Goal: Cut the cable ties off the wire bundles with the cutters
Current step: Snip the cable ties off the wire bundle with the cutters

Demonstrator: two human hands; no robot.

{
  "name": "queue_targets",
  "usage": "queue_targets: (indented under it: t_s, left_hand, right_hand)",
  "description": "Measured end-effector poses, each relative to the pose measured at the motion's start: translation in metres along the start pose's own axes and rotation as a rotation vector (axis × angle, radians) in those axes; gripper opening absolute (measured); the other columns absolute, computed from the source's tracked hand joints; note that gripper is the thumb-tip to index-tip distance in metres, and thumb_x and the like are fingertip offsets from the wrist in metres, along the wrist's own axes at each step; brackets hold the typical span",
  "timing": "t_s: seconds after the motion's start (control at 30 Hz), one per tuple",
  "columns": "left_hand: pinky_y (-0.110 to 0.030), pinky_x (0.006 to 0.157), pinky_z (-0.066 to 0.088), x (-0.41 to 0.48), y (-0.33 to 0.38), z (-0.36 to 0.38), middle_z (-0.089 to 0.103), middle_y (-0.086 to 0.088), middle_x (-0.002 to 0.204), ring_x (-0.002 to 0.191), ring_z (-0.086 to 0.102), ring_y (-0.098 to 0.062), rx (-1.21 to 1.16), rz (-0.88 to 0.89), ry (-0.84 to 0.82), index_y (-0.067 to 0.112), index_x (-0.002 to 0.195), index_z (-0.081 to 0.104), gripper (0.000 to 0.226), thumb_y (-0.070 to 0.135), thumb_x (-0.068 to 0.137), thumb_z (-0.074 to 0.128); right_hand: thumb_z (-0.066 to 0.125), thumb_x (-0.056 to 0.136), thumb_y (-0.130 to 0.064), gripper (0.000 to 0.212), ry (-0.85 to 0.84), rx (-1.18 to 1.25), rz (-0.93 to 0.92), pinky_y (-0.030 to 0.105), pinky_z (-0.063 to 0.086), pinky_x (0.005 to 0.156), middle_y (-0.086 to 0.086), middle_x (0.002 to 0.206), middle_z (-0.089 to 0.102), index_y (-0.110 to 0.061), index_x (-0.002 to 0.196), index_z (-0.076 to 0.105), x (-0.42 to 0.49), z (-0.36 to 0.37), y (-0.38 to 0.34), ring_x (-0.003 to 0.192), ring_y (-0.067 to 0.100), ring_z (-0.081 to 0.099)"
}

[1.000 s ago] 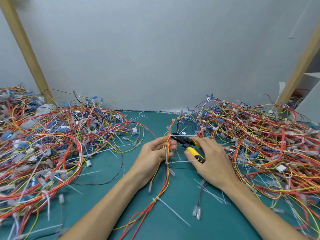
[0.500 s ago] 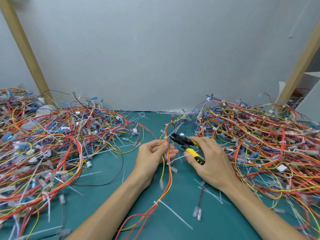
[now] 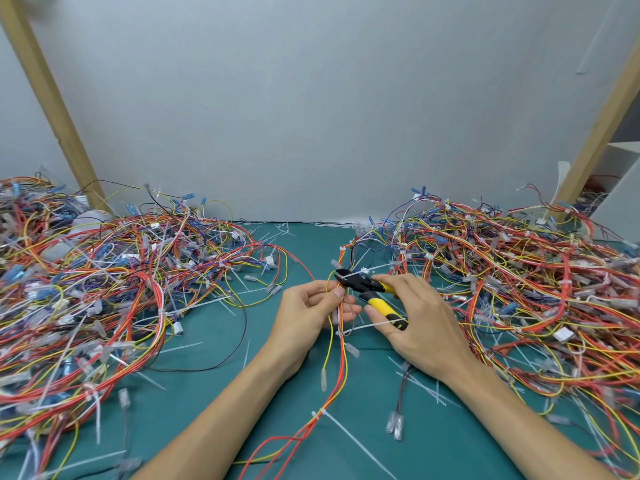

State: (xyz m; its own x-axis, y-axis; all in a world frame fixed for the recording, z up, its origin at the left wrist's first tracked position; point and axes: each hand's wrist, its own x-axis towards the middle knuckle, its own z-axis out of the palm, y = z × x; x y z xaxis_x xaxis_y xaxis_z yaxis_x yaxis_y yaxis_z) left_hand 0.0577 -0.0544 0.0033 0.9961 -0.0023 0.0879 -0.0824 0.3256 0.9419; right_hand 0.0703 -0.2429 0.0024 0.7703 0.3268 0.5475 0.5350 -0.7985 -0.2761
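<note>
1. At the middle of the green mat (image 3: 214, 393), the left hand (image 3: 304, 310) pinches a thin wire bundle (image 3: 343, 362) of red and yellow wires between the thumb and the curled fingers. The bundle hangs down from them toward the near edge.
2. The right hand (image 3: 426, 327) grips the yellow handles of the cutters (image 3: 363, 287). The black head points left and lies just above the left fingertips, at the bundle.
3. The handles stand a little apart. Whether the blades are around a tie, I cannot tell, because the head is dark and small.
4. A white cable tie (image 3: 363, 326) sticks out of the bundle just below the left fingers, and its tail reaches the right fingers under the lower handle.
5. The left wire pile (image 3: 104, 289) and the right wire pile (image 3: 519, 271) are cut off by the frame edges. The left one is blurred near the edge.
</note>
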Motion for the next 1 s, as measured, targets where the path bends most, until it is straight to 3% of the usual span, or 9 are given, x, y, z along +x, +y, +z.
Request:
queue_targets:
  t_s: [0.27, 0.73, 1.0]
  left_hand:
    - [-0.022, 0.062, 0.057, -0.0008, 0.0009, -0.0005, 0.072, -0.016, 0.082, 0.069, 0.073, -0.020, 0.003, 0.001, -0.014, -0.008, 0.098, 0.062, 0.010, 0.000, 0.094, 0.056]
    - [-0.023, 0.064, 0.057, 0.0005, -0.0013, -0.0016, 0.071, -0.016, 0.082, 0.071, 0.072, -0.022, 0.031, -0.003, -0.027, -0.009, 0.102, 0.061, 0.013, 0.000, 0.095, 0.055]
    - [-0.022, 0.064, 0.056, 0.0004, -0.0008, -0.0019, 0.073, -0.012, 0.080, 0.072, 0.072, -0.021, 0.034, -0.008, -0.035, -0.008, 0.103, 0.061, 0.014, 0.002, 0.095, 0.055]
  right_hand:
    - [0.063, 0.089, -0.046, 0.042, 0.000, 0.002, 0.010, 0.025, 0.044, 0.086, -0.009, 0.111, 0.059, -0.023, 0.124, 0.058, -0.0003, 0.0003, 0.0001, 0.103, 0.012, 0.056]
    - [0.066, 0.085, -0.046, 0.023, 0.043, 0.048, 0.040, 0.029, 0.049, 0.065, -0.017, 0.088, 0.063, -0.032, 0.102, 0.061, -0.0015, 0.0002, -0.0016, 0.078, 0.010, 0.059]
    - [0.065, 0.086, -0.051, 0.023, 0.063, 0.003, 0.040, 0.033, 0.049, 0.059, -0.010, 0.078, 0.064, -0.030, 0.095, 0.064, -0.0012, 0.0027, -0.0001, 0.070, 0.016, 0.060]
